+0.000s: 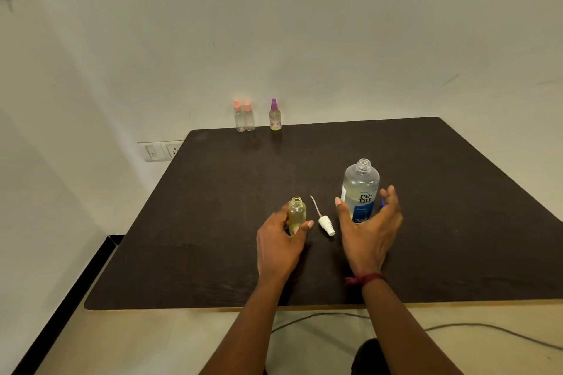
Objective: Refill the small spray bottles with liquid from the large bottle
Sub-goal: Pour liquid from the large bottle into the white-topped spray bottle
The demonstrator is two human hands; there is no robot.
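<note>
Large bottle (pixel 361 189) stands upright, open-necked, just beyond the spread right grip (pixel 370 234); left grip (pixel 278 240) clasps the small spray bottle (pixel 296 215) beside it.

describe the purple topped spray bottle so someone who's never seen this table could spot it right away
Start at the dark table and follow its far edge, by the wall. Three small bottles stand there: two clear pink-capped bottles side by side, and the purple-topped bottle apart to their right. It alone has a purple sprayer and yellowish contents.
</note>
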